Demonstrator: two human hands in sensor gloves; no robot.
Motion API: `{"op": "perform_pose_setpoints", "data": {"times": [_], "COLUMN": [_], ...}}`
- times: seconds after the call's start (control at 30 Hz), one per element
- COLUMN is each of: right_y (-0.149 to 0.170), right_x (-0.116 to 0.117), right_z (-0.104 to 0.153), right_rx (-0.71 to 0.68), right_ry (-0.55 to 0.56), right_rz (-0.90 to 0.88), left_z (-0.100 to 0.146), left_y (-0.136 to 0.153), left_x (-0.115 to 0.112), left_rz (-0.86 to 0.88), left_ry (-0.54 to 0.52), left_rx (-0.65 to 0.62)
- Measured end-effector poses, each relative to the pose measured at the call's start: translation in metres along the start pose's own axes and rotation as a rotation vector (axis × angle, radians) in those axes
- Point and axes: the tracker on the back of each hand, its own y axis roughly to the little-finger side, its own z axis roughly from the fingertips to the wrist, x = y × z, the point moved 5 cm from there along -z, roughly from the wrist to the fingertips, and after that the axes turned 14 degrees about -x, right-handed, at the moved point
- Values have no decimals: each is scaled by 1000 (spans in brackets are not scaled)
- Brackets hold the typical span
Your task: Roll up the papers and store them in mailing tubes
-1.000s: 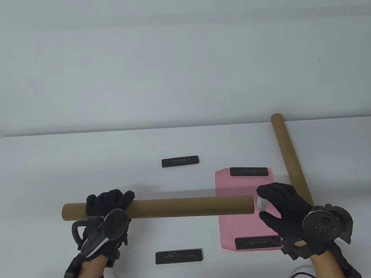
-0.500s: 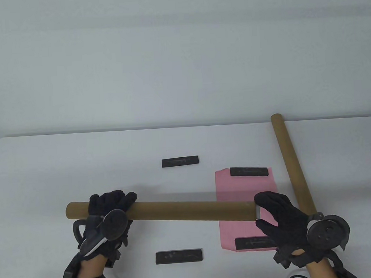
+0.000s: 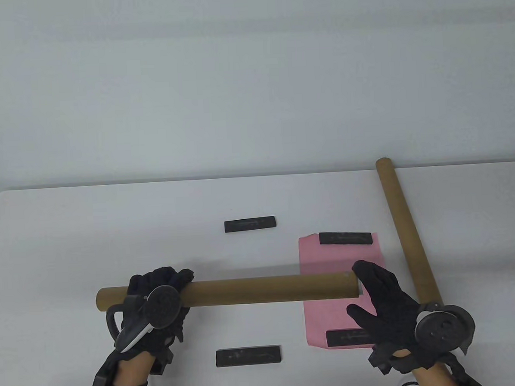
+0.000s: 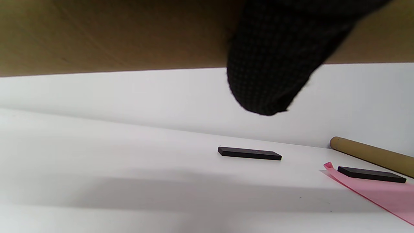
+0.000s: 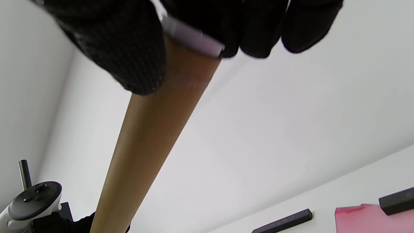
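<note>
While the left hand (image 3: 158, 312) gripped the long brown cardboard mailing tube (image 3: 262, 289) near its left end and held it level above the white table (image 3: 70, 237), the right hand (image 3: 386, 300) pressed a white plastic end cap (image 5: 190, 37) onto its right end, fingers closed around the rim. Below that end lay a pink paper sheet (image 3: 325, 258) pinned by two black rectangular weights (image 3: 345, 238); a second brown tube (image 3: 403, 224) rested diagonally just beside it.

Bright, even light; soft shadows
</note>
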Motion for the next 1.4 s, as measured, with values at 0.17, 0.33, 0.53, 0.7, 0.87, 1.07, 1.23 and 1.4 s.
{"op": "perform_pose_setpoints", "data": {"times": [0.17, 0.33, 0.53, 0.7, 0.87, 1.07, 1.23, 1.4], "right_y": [2, 18, 13, 2, 2, 4, 3, 3], "right_x": [22, 25, 2, 4, 0, 1, 4, 7], "right_z": [0, 2, 3, 1, 2, 2, 2, 2], "right_rx": [42, 69, 29, -47, -51, -42, -44, -47], "right_ry": [-58, -142, -70, -139, -126, -136, -150, -163], "right_rz": [-59, -35, 156, 260, 249, 241, 237, 234], "left_z": [-2, -3, -7, -14, -25, -43, -59, -71], "left_y": [-9, -10, 0, 12, 29, 56, 72, 75], "left_x": [-8, -8, -25, -55, -78, -100, -112, -122], "left_rz": [-7, -63, -5, 139, 191, 311, 273, 251], "left_ry": [13, 49, 168, 333, 427, 552, 605, 632], "left_rx": [-26, -19, 91, 224, 402, 591, 705, 763]}}
